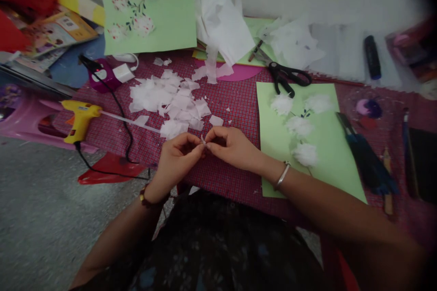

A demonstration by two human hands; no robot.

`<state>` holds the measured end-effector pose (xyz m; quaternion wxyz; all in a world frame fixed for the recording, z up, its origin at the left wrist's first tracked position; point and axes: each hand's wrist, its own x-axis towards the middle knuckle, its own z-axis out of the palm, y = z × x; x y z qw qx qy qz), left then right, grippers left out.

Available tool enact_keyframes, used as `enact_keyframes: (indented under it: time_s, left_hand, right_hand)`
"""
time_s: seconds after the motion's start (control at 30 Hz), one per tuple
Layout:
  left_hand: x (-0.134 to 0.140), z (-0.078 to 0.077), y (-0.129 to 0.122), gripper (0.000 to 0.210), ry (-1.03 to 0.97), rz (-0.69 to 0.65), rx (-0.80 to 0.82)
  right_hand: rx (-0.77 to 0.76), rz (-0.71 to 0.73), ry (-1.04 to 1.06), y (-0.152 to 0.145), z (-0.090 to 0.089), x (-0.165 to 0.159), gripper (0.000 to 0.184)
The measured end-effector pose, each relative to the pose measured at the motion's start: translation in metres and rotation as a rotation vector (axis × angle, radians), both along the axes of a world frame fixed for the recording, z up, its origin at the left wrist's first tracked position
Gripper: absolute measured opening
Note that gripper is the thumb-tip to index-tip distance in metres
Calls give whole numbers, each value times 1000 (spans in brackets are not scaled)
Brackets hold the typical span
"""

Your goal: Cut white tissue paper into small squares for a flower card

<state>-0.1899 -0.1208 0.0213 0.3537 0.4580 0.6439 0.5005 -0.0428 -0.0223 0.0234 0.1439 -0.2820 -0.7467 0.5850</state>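
My left hand (180,158) and my right hand (232,146) meet near the table's front edge. Thumb and fingertips of both pinch one small piece of white tissue paper (204,140), mostly hidden by the fingers. Just beyond them spreads a pile of torn white paper pieces (170,100). Right of my right hand, partly under my forearm, lies a green sheet (327,168) bearing several white paper blossoms (299,125) and a few dark leaves. Another green sheet (170,32) stands at the back, its white blossoms dotted red along painted branches.
A yellow glue gun (81,116) with its cord lies at the left, near a purple power socket (104,75). Black-handled scissors (288,75) rest behind the right sheet. White paper strips (225,22) are heaped at the back. Brushes (370,163), a marker (372,57) and a paint dish (368,108) lie right.
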Motion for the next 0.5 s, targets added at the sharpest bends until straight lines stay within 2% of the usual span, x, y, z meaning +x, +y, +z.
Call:
enact_keyframes:
  time_s: [0.23,0.5]
  left_hand:
    - [-1,-8,1,7,170,9,14]
    - [1,-4,-1,4,54,3,-6]
  right_hand:
    - [72,-6,-10,-5,0,-2,8]
    - [-18,-27,27,-1,0,-1,11]
